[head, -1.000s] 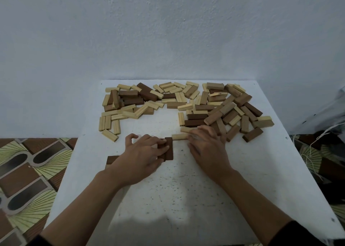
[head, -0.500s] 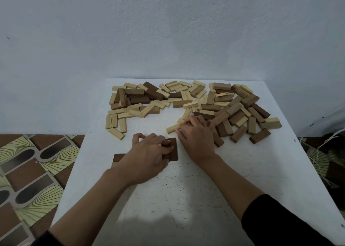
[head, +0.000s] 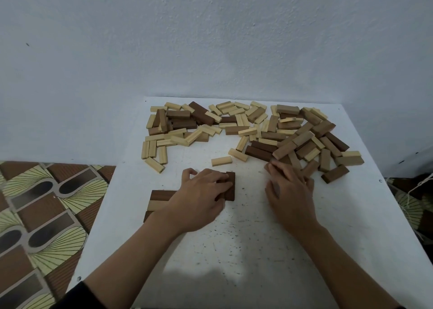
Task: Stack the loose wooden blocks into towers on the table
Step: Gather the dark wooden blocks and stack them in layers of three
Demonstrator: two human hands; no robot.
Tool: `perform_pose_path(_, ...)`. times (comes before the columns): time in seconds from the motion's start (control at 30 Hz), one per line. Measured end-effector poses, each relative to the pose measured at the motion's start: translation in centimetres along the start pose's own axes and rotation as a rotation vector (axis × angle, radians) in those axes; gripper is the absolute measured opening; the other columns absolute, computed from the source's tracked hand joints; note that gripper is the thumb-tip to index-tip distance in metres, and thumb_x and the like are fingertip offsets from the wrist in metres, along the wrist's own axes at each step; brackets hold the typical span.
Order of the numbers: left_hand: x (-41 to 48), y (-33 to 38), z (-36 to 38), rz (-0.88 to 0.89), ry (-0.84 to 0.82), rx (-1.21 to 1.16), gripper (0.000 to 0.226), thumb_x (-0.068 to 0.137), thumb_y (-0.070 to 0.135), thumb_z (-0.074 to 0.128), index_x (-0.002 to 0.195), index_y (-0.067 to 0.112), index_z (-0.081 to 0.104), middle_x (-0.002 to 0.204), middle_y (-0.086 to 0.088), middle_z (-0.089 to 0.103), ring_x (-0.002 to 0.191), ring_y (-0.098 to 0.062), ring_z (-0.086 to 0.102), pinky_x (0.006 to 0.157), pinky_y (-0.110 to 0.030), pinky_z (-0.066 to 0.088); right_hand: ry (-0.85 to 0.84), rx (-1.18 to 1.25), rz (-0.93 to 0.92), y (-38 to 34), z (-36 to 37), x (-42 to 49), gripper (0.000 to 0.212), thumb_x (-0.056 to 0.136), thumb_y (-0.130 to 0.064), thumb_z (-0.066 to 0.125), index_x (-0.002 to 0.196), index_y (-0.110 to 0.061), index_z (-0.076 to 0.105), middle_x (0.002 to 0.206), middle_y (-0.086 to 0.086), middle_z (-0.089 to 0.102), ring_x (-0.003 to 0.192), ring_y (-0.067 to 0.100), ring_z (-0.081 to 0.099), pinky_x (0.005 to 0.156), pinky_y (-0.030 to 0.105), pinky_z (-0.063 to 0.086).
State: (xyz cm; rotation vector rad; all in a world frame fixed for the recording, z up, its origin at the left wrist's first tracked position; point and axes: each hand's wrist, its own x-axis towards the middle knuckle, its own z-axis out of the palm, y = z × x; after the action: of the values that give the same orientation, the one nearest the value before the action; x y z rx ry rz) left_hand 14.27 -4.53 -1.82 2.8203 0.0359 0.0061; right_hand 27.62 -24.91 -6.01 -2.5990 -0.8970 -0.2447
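Loose light and brown wooden blocks lie scattered across the far half of the white table. My left hand rests palm down on a few dark brown blocks laid side by side, fingers fairly straight over them. A flat row of dark, light and dark blocks shows beside my left wrist, partly hidden. My right hand lies palm down at the near edge of the right-hand pile, touching brown blocks. Whether it grips one is hidden. A single light block lies free between my hands.
A pale wall stands right behind the table. Patterned floor shows past the table's left edge, and cords lie past the right edge. The near half of the table holds only my forearms.
My right hand let go of the light block it was sliding and moved right to the pile's near edge. The left hand stayed on the dark blocks.
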Motion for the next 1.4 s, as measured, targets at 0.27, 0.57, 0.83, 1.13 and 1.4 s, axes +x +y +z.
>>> perform_pose_path(0.27,0.0,0.9,0.5,0.012,0.008,-0.006,0.045,0.101,0.035,0.050,0.146,0.032,0.049,0.155,0.014,0.040,0.138,-0.007,0.036,0.109,-0.038,0.016,-0.019,0.122,-0.080,-2.1,0.3,-2.2,0.035,0.095,-0.017,0.056,0.127,-0.007,0.066,0.121,0.007,0.061,0.113,0.022,0.053,0.097,0.038,0.042)
perform_pose_path(0.57,-0.6,-0.8,0.4,0.020,-0.017,-0.036,0.047,0.096,0.036,0.063,0.142,0.031,0.055,0.149,0.013,0.048,0.134,-0.007,0.041,0.103,-0.030,0.013,-0.166,0.458,-0.064,-4.9,-0.3,-1.7,0.035,0.092,-0.010,0.064,0.126,-0.003,0.065,0.112,-0.003,0.047,0.091,0.000,0.047,0.084,0.001,0.039)
perform_pose_path(0.83,-0.3,-2.1,-0.6,-0.004,-0.012,-0.055,0.074,0.083,0.061,0.070,0.147,0.037,0.043,0.148,0.015,0.040,0.138,-0.008,0.033,0.112,-0.042,0.018,-0.523,0.420,-0.140,-2.1,-2.0,1.0,0.101,0.069,-0.059,0.083,0.153,-0.024,0.039,0.136,-0.018,0.039,0.105,-0.011,0.044,0.081,0.008,0.035)
perform_pose_path(1.13,1.8,-0.7,-0.9,-0.054,-0.188,-0.053,0.064,0.083,0.049,0.075,0.137,0.025,0.049,0.125,0.005,0.043,0.114,-0.014,0.047,0.108,-0.040,0.030,-0.524,0.397,-0.229,-3.0,-1.5,2.9,0.076,0.067,-0.044,0.090,0.133,-0.021,0.060,0.118,-0.009,0.050,0.091,-0.005,0.046,0.069,0.009,0.034)
perform_pose_path(1.4,2.1,-0.6,-1.3,-0.086,-0.210,-0.103,0.068,0.077,0.045,0.081,0.133,0.021,0.053,0.122,0.003,0.047,0.108,-0.015,0.050,0.100,-0.035,0.039,-0.516,0.417,-0.239,-3.4,-1.5,2.9,0.071,0.065,-0.039,0.090,0.128,-0.021,0.062,0.112,-0.009,0.050,0.090,-0.002,0.047,0.070,0.010,0.034)
